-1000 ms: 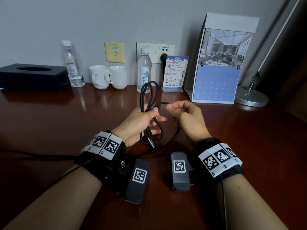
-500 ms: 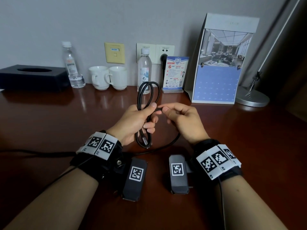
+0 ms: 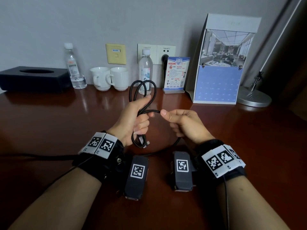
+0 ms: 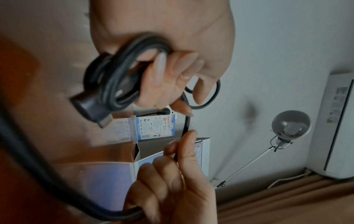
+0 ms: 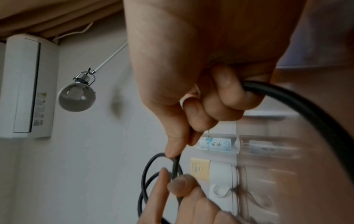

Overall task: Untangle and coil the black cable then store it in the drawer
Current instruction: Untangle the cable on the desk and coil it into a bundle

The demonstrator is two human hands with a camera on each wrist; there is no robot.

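The black cable (image 3: 143,90) is partly coiled above the desk's middle. My left hand (image 3: 136,117) grips the bundled loops, which stick up past its fingers and hang below its palm with a plug end (image 3: 143,143). In the left wrist view the coil (image 4: 118,72) and plug (image 4: 91,109) sit in that hand's curled fingers. My right hand (image 3: 181,121) pinches the free strand (image 3: 153,111) just right of the coil, and the rest of the strand sags beneath it toward the desk. The right wrist view shows the cable (image 5: 298,103) running through the curled fingers. No drawer is in view.
Along the wall stand a black tissue box (image 3: 33,78), two water bottles (image 3: 73,67) (image 3: 145,72), two white cups (image 3: 110,78), a small sign (image 3: 176,74), a desk calendar (image 3: 221,67) and a lamp base (image 3: 254,97). The brown desk (image 3: 58,122) spreads around my hands.
The right hand has drawn back to the right along the strand, opening a short gap from the left hand. The left hand has lifted the coil slightly.
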